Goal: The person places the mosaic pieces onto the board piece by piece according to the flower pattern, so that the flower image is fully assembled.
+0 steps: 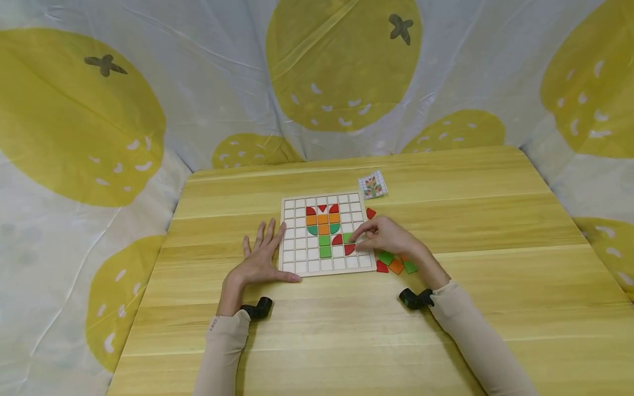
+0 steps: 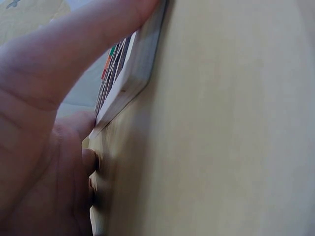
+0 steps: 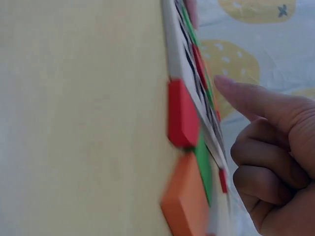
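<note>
A wooden grid board lies on the table with colored tiles set in a flower shape. My left hand spreads round its near left corner, thumb along the front edge, index finger at the left edge. In the left wrist view the thumb lies against the board's side. Over the board's right part is my right hand, index fingertip at a green tile, thumb near a red quarter-round tile. The right wrist view shows no piece between the right hand's thumb and fingers.
Loose tiles lie by the board's right side, among them an orange square, a green one and a red one. Another red piece sits farther back. A small pattern card lies behind the board.
</note>
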Tool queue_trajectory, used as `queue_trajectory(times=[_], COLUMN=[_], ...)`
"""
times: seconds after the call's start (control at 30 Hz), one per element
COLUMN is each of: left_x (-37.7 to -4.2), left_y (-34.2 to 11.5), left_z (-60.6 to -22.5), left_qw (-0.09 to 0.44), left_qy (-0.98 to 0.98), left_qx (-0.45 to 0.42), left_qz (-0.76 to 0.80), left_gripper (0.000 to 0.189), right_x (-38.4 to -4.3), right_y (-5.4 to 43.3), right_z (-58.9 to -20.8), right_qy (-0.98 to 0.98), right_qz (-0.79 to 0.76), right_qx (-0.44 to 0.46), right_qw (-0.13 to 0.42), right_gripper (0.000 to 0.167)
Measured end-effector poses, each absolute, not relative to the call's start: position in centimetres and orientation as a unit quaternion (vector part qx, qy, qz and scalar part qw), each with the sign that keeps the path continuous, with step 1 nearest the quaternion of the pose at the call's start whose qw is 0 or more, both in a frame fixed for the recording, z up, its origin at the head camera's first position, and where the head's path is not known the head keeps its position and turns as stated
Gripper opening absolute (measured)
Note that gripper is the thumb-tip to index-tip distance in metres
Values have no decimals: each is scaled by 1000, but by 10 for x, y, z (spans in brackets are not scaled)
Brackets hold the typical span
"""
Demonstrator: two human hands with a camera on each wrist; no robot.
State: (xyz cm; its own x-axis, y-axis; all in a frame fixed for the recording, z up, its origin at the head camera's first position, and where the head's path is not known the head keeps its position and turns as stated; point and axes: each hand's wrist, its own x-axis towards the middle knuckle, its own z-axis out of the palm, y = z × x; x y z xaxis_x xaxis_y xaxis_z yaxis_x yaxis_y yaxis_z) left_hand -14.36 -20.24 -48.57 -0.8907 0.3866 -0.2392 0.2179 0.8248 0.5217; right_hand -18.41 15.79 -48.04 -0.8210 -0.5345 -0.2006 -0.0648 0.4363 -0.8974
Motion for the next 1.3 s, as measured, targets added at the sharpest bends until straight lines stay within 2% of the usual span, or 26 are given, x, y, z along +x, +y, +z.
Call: queue_trajectory(times=[0.17,0.37,0.67,0.97,1.13,1.3], left_x=[-144,-143,-142,-142,-142,-142], left_y=[-203,-203,-202,-201,-201,-201], left_z=[-486,-487,-486,-486,-486,-484], left_qw=[168,164,163,162,163,164], left_qy=[941,943,943,943,943,943], left_qx=[161,158,158,158,159,158], left_qz=[244,245,246,246,244,244], left_gripper=[139,140,139,139,139,140], right_x=[-188,-188,-186,-187,-186,-187], right_y=[183,213,256,275,266,255], right_z=[-475,-473,-492,-494,-493,-494], right_qy=[832,837,804,792,827,857], right_qz=[-476,-469,-483,-480,-464,-453], right_qx=[-187,-183,-229,-228,-189,-146], right_qw=[214,213,260,302,254,196], right_gripper=[20,23,25,28,23,27])
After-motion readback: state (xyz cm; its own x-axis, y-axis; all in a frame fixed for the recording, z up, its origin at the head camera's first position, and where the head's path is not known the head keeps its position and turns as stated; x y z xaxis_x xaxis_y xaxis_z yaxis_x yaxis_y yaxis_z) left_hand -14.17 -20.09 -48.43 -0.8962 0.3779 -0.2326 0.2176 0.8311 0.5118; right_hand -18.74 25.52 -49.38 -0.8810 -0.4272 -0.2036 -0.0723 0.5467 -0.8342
